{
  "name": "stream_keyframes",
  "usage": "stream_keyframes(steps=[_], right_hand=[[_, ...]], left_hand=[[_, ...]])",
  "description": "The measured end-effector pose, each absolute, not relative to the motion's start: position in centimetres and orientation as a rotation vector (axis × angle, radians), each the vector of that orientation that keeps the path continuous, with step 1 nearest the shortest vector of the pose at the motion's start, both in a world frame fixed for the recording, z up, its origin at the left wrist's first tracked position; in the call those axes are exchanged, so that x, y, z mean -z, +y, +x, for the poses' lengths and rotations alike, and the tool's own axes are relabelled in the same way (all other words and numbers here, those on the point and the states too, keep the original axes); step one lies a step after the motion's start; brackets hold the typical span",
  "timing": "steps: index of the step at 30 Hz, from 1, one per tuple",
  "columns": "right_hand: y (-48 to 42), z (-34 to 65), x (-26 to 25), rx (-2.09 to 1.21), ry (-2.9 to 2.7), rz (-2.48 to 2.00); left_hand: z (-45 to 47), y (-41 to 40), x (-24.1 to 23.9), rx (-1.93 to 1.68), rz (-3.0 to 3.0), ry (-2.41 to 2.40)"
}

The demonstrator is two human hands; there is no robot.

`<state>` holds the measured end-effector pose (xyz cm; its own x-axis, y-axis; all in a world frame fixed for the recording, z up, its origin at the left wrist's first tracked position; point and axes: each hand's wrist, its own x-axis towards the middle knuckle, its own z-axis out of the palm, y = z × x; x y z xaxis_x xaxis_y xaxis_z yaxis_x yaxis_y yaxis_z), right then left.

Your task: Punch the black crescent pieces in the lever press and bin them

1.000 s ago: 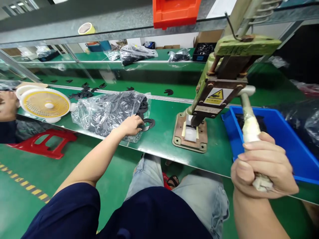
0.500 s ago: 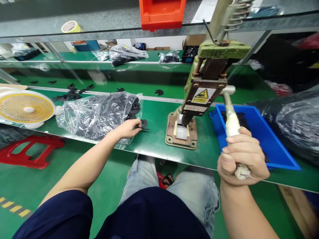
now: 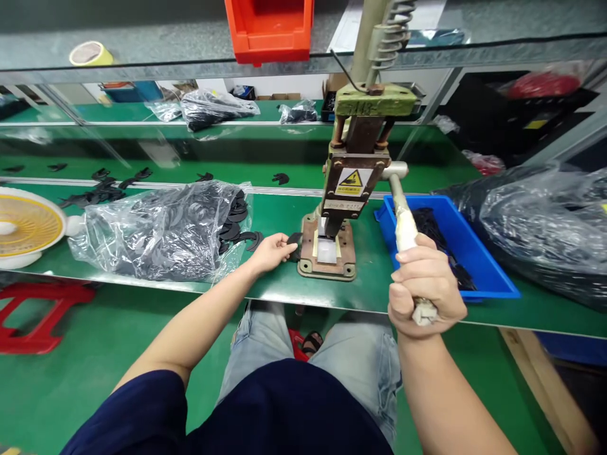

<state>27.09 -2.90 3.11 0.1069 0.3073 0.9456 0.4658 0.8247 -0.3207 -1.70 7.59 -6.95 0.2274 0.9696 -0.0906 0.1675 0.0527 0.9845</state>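
A green hand press (image 3: 356, 165) stands on the green bench, with a white block (image 3: 327, 249) on its base plate. My right hand (image 3: 424, 287) is wrapped round the taped end of the press lever (image 3: 402, 212). My left hand (image 3: 272, 251) pinches a flat black ring-shaped part (image 3: 294, 240) at the left edge of the base plate. More of these black parts (image 3: 237, 221) spill from an open clear plastic bag (image 3: 156, 230) to the left.
A blue bin (image 3: 484, 268) with black parts sits right of the press, beside large plastic bags (image 3: 545, 221). A yellow fan (image 3: 23, 227) lies at far left. Red bin (image 3: 270, 28) and tape roll (image 3: 90, 54) rest on the upper shelf. Loose parts lie on the belt (image 3: 279, 179).
My left hand picked a black part from the pile by the bag and carried it right to the press base. My right hand stayed on the lever.
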Motion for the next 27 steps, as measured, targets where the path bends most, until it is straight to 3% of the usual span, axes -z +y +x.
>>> stream_keyframes(steps=[6,27], right_hand=[[-2.9,27.0,-3.0,0.117,-1.484,-0.643],[-2.8,26.8,-2.9,0.128,-1.445,-0.634]], left_hand=[[1.2,9.6,3.7,-0.78,1.305,1.047],[5.9,13.6,2.7,-0.416,1.355,1.259]])
